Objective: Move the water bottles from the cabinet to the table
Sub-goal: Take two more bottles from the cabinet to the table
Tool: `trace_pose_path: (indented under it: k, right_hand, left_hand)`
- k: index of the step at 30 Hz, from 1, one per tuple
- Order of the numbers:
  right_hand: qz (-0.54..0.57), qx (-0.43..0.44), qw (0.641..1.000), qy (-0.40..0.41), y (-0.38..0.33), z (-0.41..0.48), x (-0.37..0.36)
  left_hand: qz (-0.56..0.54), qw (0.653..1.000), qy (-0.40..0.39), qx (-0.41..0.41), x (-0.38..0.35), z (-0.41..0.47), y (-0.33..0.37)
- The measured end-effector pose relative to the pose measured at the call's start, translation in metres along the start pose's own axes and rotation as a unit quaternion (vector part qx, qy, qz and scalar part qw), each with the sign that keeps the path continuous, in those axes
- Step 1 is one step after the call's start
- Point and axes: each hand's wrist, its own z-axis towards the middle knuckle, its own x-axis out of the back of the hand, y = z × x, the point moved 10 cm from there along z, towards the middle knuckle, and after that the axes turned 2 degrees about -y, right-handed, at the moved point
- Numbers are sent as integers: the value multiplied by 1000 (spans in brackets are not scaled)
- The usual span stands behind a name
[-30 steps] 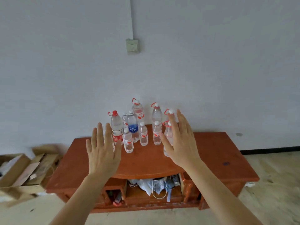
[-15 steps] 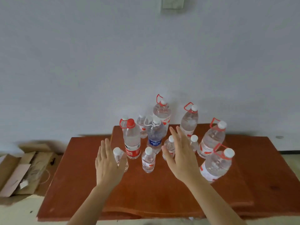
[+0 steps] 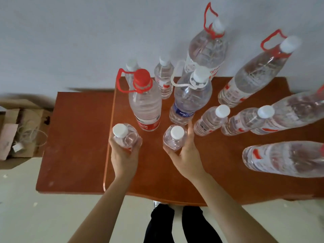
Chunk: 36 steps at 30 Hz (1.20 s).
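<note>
A person's left hand (image 3: 123,157) grips a small white-capped bottle (image 3: 126,137) while the right hand (image 3: 186,156) clasps a second small bottle (image 3: 174,138), just before the larger bottles (image 3: 147,106) standing on the red-brown cabinet (image 3: 78,137).

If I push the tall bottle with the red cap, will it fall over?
It may well tip: the tall clear plastic bottle with the red cap stands high on a narrow base. It looks full, so probably heavy. Its thin red loop handle likely flexes.

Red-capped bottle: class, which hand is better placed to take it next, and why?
Likely left: the left hand lies before the red-capped bottle; the right hand sits farther right. Both grip small bottles.
</note>
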Motion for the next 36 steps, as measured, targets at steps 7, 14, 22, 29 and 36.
trace_pose_path:
  k: [7, 14, 22, 29, 36]
  right_hand:
    - [23, 7, 1000, 3, -24, -15, 43]
    - [14, 68, 995, 75, -79, -53, 152]
    - [-52, 108, 949, 291, -167, -127, 323]
    - [-158, 12, 833, 530, -209, -306, 402]
    - [-253, -155, 680, 671, -218, -513, 350]
  left_hand:
    - [68, 992, -59, -86, -3, -50, 38]
    - [133, 961, -100, -221, 0, -122, 143]
    - [79, 879, -99, -460, 0, -201, 316]
    - [-7, 777, -219, -590, -22, -305, 384]
    - [-84, 612, -409, -671, -39, -468, 347]
